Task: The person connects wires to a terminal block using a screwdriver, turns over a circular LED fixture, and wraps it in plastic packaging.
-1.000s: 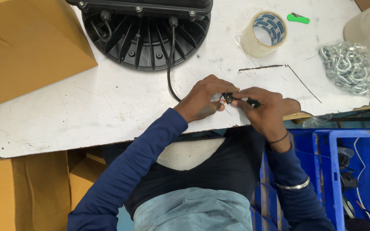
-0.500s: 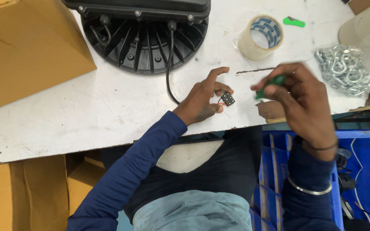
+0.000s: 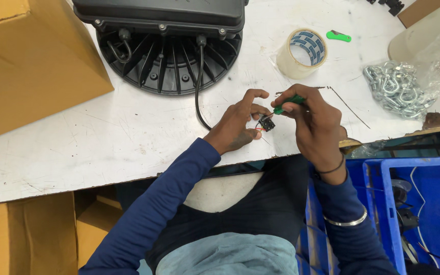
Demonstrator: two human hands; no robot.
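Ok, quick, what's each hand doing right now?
Left hand: pinching a small black connector.
Right hand: closed on a green-handled screwdriver.

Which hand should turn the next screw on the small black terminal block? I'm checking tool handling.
Probably the right hand: it grips the green-handled screwdriver, tip toward the small black terminal block pinched by the left hand.

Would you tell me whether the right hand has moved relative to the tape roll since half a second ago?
Yes. The right hand, gripping a green-handled tool, has come down from beside the tape roll toward the table edge, closing on the small black connector.
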